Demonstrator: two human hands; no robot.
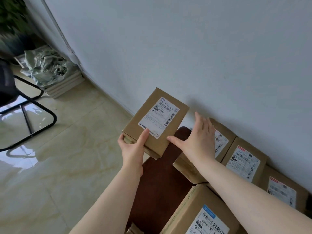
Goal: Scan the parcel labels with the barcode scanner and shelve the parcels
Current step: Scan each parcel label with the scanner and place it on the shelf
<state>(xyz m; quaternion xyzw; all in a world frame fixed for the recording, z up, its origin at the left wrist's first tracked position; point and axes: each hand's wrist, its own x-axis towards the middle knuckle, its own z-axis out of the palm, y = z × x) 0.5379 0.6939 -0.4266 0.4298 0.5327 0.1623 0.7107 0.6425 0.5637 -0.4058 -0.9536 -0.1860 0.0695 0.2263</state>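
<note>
Several things are lying at far left: a black chair frame (pixel 28 107) is standing on the glossy tiled floor (pixel 67 157), and behind it a crumpled plastic bag (pixel 45 68) is resting on a stack of flat tiles (pixel 65 86) against the white wall (pixel 185 48). Moving right, the left hand (pixel 133 146) is holding a small parcel (pixel 157 122) up in the air above the floor, near the wall; its thumb is pressing flat on the top face beside the label (pixel 159 115), while the other fingers are curling under the near edge. The parcel is tilting, label upward, with barcodes showing. Just right of it, the right hand (pixel 195 137) is hovering with fingers straight and spread, gripping nothing, its thumb tip lying very near the parcel's near corner; whether it is touching is unclear. Under both forearms a dark brown wooden bench (pixel 160 191) is running toward the wall. Further right, four more labelled boxes are sitting on it: one under the right hand (pixel 222 139), a second beside it (pixel 244 161), a third at the right edge (pixel 283 191), and a big one nearest the camera (pixel 199 215).
</note>
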